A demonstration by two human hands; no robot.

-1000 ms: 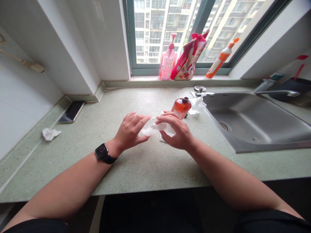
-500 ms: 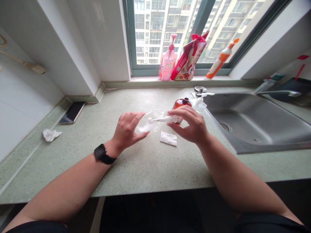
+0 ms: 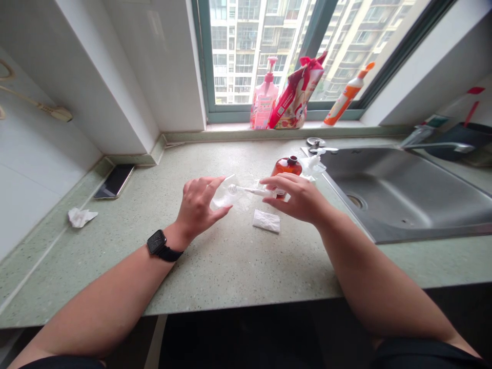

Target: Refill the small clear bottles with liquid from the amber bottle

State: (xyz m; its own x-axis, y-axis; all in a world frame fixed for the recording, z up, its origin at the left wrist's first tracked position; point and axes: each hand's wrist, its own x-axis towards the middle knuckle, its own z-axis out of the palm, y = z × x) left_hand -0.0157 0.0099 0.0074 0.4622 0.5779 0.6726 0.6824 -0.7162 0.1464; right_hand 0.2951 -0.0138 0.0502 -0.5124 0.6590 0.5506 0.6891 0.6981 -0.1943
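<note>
My left hand (image 3: 200, 205) holds a clear plastic wrapper (image 3: 225, 197) between its thumb and fingers. A thin white pump tube (image 3: 249, 190) runs from inside that wrapper to my right hand (image 3: 294, 195), whose fingertips pinch its far end. Just behind my right hand stands an amber bottle (image 3: 286, 166), uncapped, with its lower part hidden by the fingers. A folded white paper (image 3: 266, 221) lies on the counter below the hands. Another white plastic pump piece (image 3: 313, 164) rests by the sink rim.
The speckled green stone counter (image 3: 230, 271) holds a phone (image 3: 114, 181) and a crumpled tissue (image 3: 80, 217) to the left. A steel sink (image 3: 400, 200) with a faucet (image 3: 438, 147) lies right. Several bottles and a red pouch (image 3: 295, 92) stand on the window sill.
My hands have moved apart, with the right hand shifting right. The white pump tube now shows between them, and the folded white paper is uncovered.
</note>
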